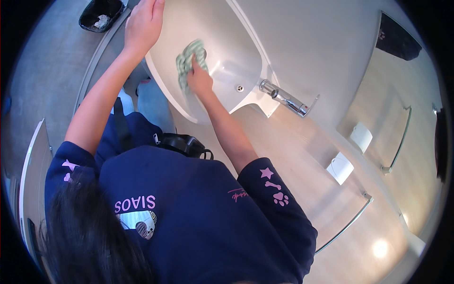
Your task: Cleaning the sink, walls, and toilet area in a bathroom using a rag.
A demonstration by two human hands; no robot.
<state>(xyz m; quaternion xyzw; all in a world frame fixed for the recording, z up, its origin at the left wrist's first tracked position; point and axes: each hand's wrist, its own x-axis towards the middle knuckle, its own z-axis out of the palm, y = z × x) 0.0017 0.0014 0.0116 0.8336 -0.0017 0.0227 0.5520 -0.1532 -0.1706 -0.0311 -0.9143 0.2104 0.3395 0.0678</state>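
Note:
A white washbasin (234, 49) with a small drain spreads across the upper middle. Inside it my right hand (200, 81) presses a green-and-white patterned cloth (186, 71) against the left part of the bowl. The cloth is bunched and slightly blurred, and some of my fingers are hidden in it. My left hand (143, 24) lies at the basin's upper left edge, fingers stretched toward the picture's top, where their tips are cut off. Nothing shows in that hand. A chrome tap (286, 98) stands on the basin's right side, apart from both hands.
A black-lined bin (100, 16) with white crumpled paper stands on the floor at upper left. Right of me are a wall grab bar (345, 222), a white paper holder (340, 168) and a mirror (388, 90). A pale panel (35, 165) edges the left side.

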